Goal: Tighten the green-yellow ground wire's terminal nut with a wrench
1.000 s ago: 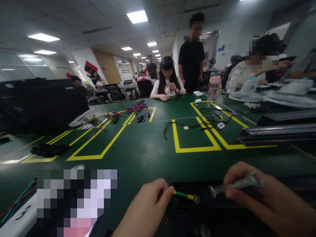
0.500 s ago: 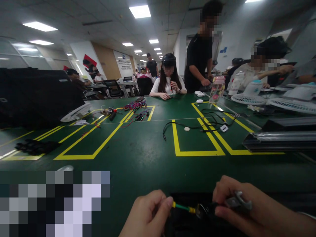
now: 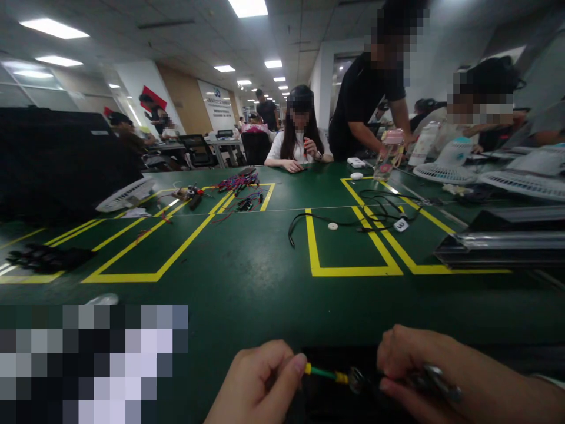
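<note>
At the bottom of the view my left hand (image 3: 260,380) pinches a short green wire (image 3: 323,373) with yellow bands at its ends. Its far end meets a round metal piece (image 3: 355,380), blurred against something black. My right hand (image 3: 419,362) is closed, its thumb and forefinger close together just right of that metal piece. A silvery metal tool (image 3: 441,380) with a forked end sticks out of the right palm; its kind is unclear. Under both hands lies a black object (image 3: 335,356), mostly dark and partly hidden.
On the green table (image 3: 247,306) lie a black cable (image 3: 304,217) with a number tag, a small white disc (image 3: 332,226) and bundled wires (image 3: 238,182). Black metal profiles (image 3: 507,241) are at right, a black case (image 3: 66,159) at left. Co-workers (image 3: 300,138) are across the table.
My right hand has drawn slightly away from the round metal piece, widening the gap, and the tool in it has turned downward. Across the table, a standing person has leaned forward.
</note>
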The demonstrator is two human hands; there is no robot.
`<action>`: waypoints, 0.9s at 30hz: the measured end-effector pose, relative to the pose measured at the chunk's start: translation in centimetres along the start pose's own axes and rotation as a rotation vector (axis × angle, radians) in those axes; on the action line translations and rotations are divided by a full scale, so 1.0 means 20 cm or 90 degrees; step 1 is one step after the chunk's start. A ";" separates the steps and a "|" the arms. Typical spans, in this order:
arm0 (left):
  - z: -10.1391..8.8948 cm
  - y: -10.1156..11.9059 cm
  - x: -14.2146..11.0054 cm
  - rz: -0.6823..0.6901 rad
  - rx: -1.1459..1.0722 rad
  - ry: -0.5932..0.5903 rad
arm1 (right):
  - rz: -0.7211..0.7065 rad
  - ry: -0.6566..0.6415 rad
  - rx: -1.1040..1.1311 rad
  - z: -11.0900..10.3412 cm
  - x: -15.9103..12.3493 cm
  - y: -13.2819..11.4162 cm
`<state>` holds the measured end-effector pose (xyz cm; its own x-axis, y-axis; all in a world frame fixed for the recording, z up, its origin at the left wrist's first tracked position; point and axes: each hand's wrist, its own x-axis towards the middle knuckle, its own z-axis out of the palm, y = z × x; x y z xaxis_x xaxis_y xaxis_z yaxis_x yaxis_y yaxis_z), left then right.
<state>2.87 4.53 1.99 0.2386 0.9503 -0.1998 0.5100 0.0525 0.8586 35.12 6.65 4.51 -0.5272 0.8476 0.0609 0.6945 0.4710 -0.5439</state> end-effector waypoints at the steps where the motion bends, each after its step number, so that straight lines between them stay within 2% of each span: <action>1: 0.00 -0.01 0.00 0.002 0.000 -0.003 | -0.001 -0.010 -0.005 0.00 0.01 -0.01; 6: -0.01 -0.02 0.01 -0.004 -0.018 -0.020 | -0.013 -0.035 -0.019 -0.05 0.03 -0.02; 13: -0.03 0.00 0.02 -0.019 -0.016 -0.029 | -0.055 -0.047 -0.008 -0.08 0.05 -0.01; 20: -0.04 0.01 0.02 -0.021 -0.029 -0.030 | -0.026 0.000 -0.036 -0.03 0.04 -0.05; 25: -0.04 0.01 0.02 -0.024 -0.028 -0.036 | -0.075 0.054 -0.042 0.01 0.00 -0.07; 27: -0.04 0.01 0.02 -0.021 -0.028 -0.036 | -0.087 0.044 -0.053 0.01 0.00 -0.08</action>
<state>2.45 5.20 2.40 0.2692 0.9293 -0.2531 0.4815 0.0977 0.8710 34.03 5.80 5.26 -0.5866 0.7875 0.1889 0.6585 0.5996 -0.4549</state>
